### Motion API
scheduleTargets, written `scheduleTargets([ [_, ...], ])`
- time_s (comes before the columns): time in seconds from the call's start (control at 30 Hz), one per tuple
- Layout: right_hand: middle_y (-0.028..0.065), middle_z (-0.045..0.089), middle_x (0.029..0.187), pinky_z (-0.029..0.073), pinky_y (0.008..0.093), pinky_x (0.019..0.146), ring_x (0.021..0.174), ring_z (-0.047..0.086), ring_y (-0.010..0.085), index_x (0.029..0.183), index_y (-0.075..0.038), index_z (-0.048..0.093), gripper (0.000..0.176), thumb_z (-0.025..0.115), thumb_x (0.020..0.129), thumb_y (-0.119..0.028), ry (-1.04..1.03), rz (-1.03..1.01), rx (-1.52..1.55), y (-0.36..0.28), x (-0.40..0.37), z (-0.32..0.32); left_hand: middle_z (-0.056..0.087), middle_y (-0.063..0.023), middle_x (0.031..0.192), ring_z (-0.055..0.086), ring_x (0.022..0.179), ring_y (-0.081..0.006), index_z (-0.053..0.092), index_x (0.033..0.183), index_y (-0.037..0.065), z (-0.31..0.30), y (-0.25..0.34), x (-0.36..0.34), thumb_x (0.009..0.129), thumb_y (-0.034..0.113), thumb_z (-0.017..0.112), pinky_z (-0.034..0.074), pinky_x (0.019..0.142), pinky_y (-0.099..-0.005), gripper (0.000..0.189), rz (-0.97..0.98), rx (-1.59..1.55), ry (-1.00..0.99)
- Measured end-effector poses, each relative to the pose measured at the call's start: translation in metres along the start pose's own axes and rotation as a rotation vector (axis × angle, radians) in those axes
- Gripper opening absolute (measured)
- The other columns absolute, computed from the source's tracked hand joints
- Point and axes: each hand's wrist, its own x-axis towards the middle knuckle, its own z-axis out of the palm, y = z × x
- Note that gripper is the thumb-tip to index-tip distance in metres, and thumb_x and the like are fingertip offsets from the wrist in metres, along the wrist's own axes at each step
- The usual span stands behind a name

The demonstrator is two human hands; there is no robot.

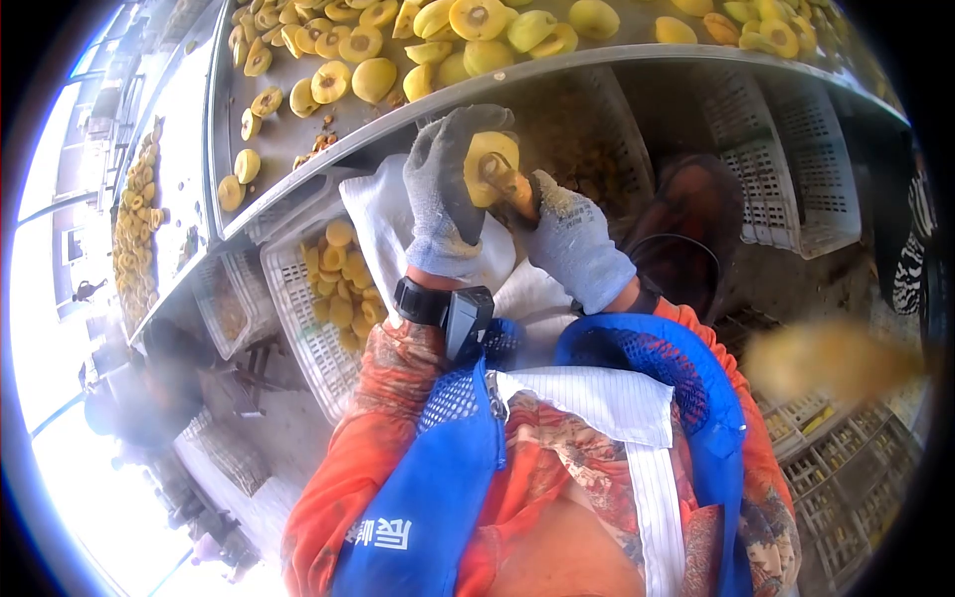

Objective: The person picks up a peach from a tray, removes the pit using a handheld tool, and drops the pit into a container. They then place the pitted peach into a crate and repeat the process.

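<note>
My left hand (445, 179), in a grey glove with dark fingers, is wrapped round a halved yellow fruit (489, 164) with its cut face turned toward my other hand. My right hand (575, 234), gloved too, is closed on a brownish tool (514, 189) whose end touches the cut face. The tool's exact shape cannot be made out. Both hands are in front of the metal table's edge (398, 121), over a white cloth (378, 214) on my lap.
Halved fruits (373, 80) lie on the table above. A white crate (298, 313) of yellow fruit stands at the left, near another crate (231, 298). Crates (786, 169) stand beneath the table at right, and stacked crates (846, 478) at lower right. A blurred person (149, 398) is at left.
</note>
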Motion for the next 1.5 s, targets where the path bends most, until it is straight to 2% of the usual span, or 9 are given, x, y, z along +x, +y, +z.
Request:
scheduleTargets([
  [0.27,0.0189,0.065,0.082,0.049,0.0459,0.067,0.077,0.062,0.0401,0.098,-0.008,0.056,0.025,0.062,0.083,-0.027,0.075,-0.059,0.18,-0.006,-0.002,0.003,0.068,-0.0073,0.101,0.062,0.094,-0.0211,0.064,0.107,0.006,-0.005,0.042,0.008,0.077,0.009,0.062,0.048,0.084,-0.0305,0.03,0.0,0.243,0.137],
  [0.57,0.0132,0.065,0.077,0.05,0.0367,0.062,0.069,0.065,0.0277,0.101,-0.006,0.06,0.025,0.066,0.079,-0.015,-0.067,-0.078,0.441,0.005,0.001,0.007,0.067,-0.0084,0.103,0.062,0.092,-0.0137,0.064,0.107,-0.003,0.01,0.023,0.014,0.091,0.015,0.06,0.048,0.081,-0.0253,0.024,-0.266,-0.345,0.098],
  [0.7,0.0082,0.06,0.067,0.046,0.03,0.05,0.055,0.058,0.0177,0.094,-0.003,0.059,0.02,0.065,0.077,-0.012,-0.455,0.266,0.884,-0.015,0.001,-0.022,0.067,-0.0089,0.103,0.062,0.093,-0.0136,0.063,0.109,-0.004,0.027,0.013,0.005,0.09,0.011,0.061,0.049,0.081,-0.025,0.024,-0.218,-0.423,0.267],
  [0.83,0.0071,0.057,0.065,0.043,0.0279,0.049,0.054,0.055,0.0154,0.086,-0.003,0.058,0.013,0.064,0.077,-0.011,-0.726,0.343,1.055,-0.012,0.001,-0.04,0.068,-0.0089,0.104,0.064,0.093,-0.0155,0.065,0.108,0.0,0.004,0.031,0.011,0.088,0.012,0.063,0.05,0.08,-0.0272,0.024,-0.524,-0.525,0.01],
  [0.93,0.0051,0.055,0.064,0.042,0.0274,0.049,0.054,0.054,0.0144,0.085,-0.003,0.059,0.014,0.065,0.077,-0.013,-0.789,0.162,1.048,-0.001,0.006,-0.048,0.068,-0.0105,0.104,0.065,0.093,-0.0184,0.066,0.107,0.003,-0.002,0.01,0.022,0.087,0.013,0.063,0.05,0.08,-0.0282,0.022,-0.379,-0.295,-0.242],
  [1.07,0.0012,0.055,0.062,0.042,0.0281,0.05,0.054,0.053,0.0112,0.087,-0.003,0.062,0.016,0.065,0.08,-0.017,-0.784,-0.011,0.782,0.0,0.012,-0.06,0.067,-0.0123,0.098,0.064,0.09,-0.0242,0.068,0.105,0.007,0.009,0.021,0.028,0.086,0.013,0.062,0.051,0.077,-0.0313,0.02,-0.1,-0.14,-0.037],
  [1.2,0.0012,0.056,0.061,0.039,0.025,0.047,0.052,0.051,0.009,0.086,-0.004,0.063,0.02,0.069,0.077,-0.021,-0.763,0.148,0.979,-0.006,0.006,-0.068,0.067,-0.0082,0.099,0.064,0.087,-0.0236,0.068,0.105,0.009,0.017,0.036,0.024,0.082,0.007,0.062,0.051,0.076,-0.0308,0.024,-0.204,-0.338,0.078],
  [1.23,0.0007,0.056,0.061,0.039,0.0245,0.047,0.051,0.051,0.0091,0.086,-0.004,0.063,0.021,0.07,0.076,-0.021,-0.792,0.218,1.004,-0.003,0.005,-0.072,0.067,-0.0062,0.1,0.064,0.088,-0.0208,0.068,0.105,0.009,0.015,0.025,0.024,0.081,0.006,0.061,0.053,0.078,-0.0291,0.026,0.047,-0.079,-0.006],
  [1.5,0.0034,0.053,0.064,0.041,0.0244,0.044,0.048,0.05,0.0125,0.092,0.0,0.058,0.029,0.069,0.071,-0.016,-0.861,0.318,1.245,0.005,0.001,-0.065,0.068,-0.0094,0.103,0.065,0.088,-0.0155,0.068,0.107,0.003,-0.004,0.012,0.051,0.086,0.009,0.058,0.053,0.078,-0.0265,0.025,-0.134,-0.462,-0.643],
])
